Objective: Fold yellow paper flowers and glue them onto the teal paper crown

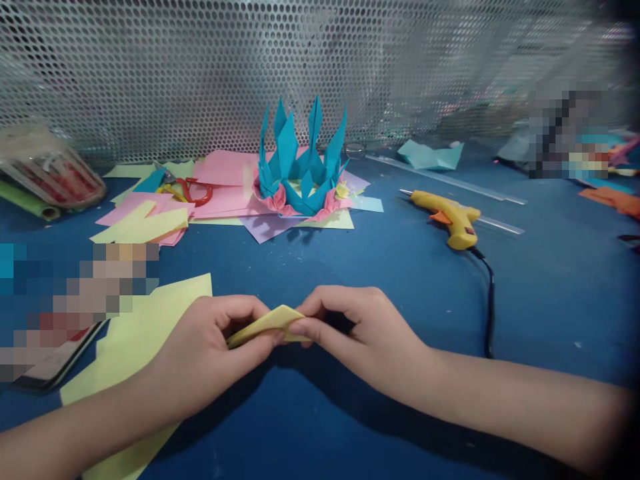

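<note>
A small piece of folded yellow paper (273, 323) is pinched between both my hands, just above the blue table. My left hand (215, 337) grips its left side, thumb in front and fingers behind. At its right corner, the thumb and forefinger of my right hand (350, 320) are closed on the paper. My fingers hide part of the folds. Under my left forearm lie larger yellow-green paper sheets (135, 333). Beyond my hands stands a blue folded-paper crown (310, 167) with tall points and pink paper pieces round its base.
A yellow glue gun (445, 213) with a black cord lies at the right, near clear glue sticks (450, 180). Red-handled scissors (197, 191) rest on coloured paper at the left back. A plastic jar (55, 167) stands far left, before a perforated metal panel (200, 73).
</note>
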The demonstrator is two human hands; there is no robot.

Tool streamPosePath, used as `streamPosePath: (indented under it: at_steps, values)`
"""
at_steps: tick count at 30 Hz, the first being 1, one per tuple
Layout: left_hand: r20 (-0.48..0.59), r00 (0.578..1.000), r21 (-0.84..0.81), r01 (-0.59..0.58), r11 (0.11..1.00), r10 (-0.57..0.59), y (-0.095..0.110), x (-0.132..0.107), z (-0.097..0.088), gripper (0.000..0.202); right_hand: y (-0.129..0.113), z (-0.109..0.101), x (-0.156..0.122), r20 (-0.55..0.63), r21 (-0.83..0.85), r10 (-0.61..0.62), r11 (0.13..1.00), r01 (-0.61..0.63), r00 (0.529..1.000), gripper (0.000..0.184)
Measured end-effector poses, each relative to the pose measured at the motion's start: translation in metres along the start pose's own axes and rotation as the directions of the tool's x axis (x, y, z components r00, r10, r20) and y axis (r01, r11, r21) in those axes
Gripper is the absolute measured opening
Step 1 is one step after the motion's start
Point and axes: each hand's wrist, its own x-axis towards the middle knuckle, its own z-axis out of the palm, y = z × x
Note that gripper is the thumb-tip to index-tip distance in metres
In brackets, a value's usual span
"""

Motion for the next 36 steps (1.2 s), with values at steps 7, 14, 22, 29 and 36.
streamPosePath:
  at_steps: [7,14,22,29,36]
  values:
    - [0.025,0.999,-0.04,0.032,0.999,-0.031,0.0003,-0.0007,-0.0004,0.019,-0.0004,0.0007,-0.0018,0.087,0.153,0.183,0.969,-0.195,0.979,0.019]
    - [0.01,0.994,0.07,-0.114,0.991,0.113,-0.0019,-0.0054,0.0035,0.019,0.0024,0.0008,-0.0001,0.048,-0.068,-0.058,0.996,0.061,0.997,0.015]
    - [0.064,0.975,0.097,-0.219,0.971,0.214,-0.0031,-0.0055,0.0032,0.024,-0.0029,-0.0006,-0.0045,-0.072,-0.024,-0.253,0.967,0.252,0.965,0.015]
    - [0.14,0.987,-0.065,-0.071,0.995,0.08,-0.003,-0.0023,0.0006,0.026,0.0029,-0.0038,0.0009,-0.212,0.203,0.052,0.979,-0.008,0.976,0.028]
    - [-0.051,0.998,-0.198,0.028,0.98,-0.038,-0.0084,-0.0028,0.001,0.019,0.0022,0.0003,-0.0008,-0.052,0.208,0.062,0.977,-0.05,0.997,0.019]
